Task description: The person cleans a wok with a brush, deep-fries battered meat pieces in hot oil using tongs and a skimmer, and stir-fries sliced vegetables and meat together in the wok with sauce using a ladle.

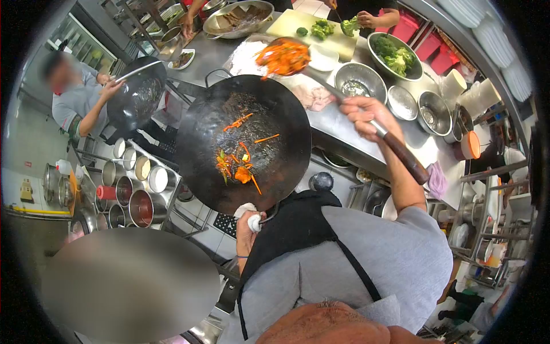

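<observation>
With a white cloth around the handle, my left hand grips the near side of a large black wok. Scraps of orange carrot strips and some green bits lie in the wok. My right hand is closed around the handle of a long ladle, whose wooden end points toward me. The ladle's bowl, beyond the wok's far rim, is heaped with orange food strips. It is over or beside a white plate; whether they touch I cannot tell.
A steel counter holds metal bowls, a broccoli bowl and a cutting board. Other people's hands work at its far side. At left, a co-worker holds another wok above a rack of pots.
</observation>
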